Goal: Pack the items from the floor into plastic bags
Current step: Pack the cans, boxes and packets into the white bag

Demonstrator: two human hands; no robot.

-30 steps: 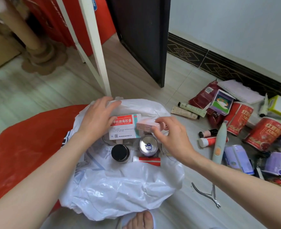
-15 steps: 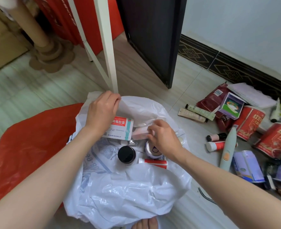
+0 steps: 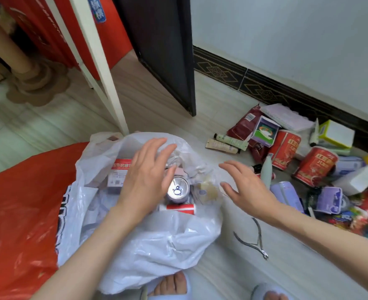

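You are partway through: the white bag lies open on the floor in front of you, already holding a can, a red-and-white box and a red-and-white tube, with more half hidden under folds of plastic. Your left hand hovers over the bag mouth, fingers spread, grip empty. Your right hand sits just off the bag's right edge, fingers loosely spread toward the pile, also holding nothing. Most of the job is left, by my reading: at your right lie two red tins, a dark red pouch, two slim tubes, a pale bottle, several small boxes and lilac packs, crowded together against the wall. Nippers lie alone near your right forearm, well apart from the pile. A red bag lies flat at your left, apparently unused. Your feet touch the white bag's near edge. A white frame leg stands just behind the bag.
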